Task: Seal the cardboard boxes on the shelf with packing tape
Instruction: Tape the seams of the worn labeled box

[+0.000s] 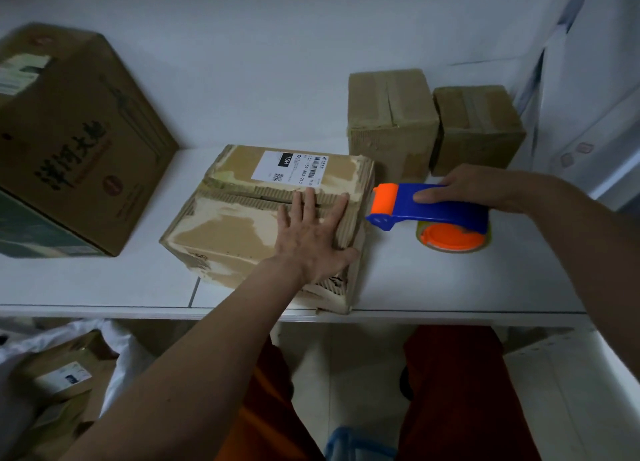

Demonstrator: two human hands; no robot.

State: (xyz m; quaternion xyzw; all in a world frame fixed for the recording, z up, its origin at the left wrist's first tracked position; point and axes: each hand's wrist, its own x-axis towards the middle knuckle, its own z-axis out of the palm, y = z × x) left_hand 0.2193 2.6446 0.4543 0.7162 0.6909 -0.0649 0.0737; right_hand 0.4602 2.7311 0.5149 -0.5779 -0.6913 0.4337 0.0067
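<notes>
Right hand point(481, 189) holds its grip curled over the blue body of the tape dispenser point(429, 211), whose orange roller end sits just beside the right edge of the worn box point(263, 215) at mid-frame, while the tape roll below hangs close to the shelf point(450, 280). Left hand point(311, 232) lies flat, fingers straight, pressing the box top where the two flaps meet along the seam.

Judging from this, the step in hand is starting a strip of tape across that seam. To do it well, the roller should land on the box's right side face a little below the top edge, so the tape wraps over the corner before running left along the seam. The flat hand ought to keep the flaps level and butted together, then slide out of the way ahead of the dispenser. The torn, fuzzy cardboard surface will probably take tape poorly, so firm steady pressure looks wise.

Two small boxes point(391, 114) stand at upper right, and a large printed carton point(76, 142) at upper left.
</notes>
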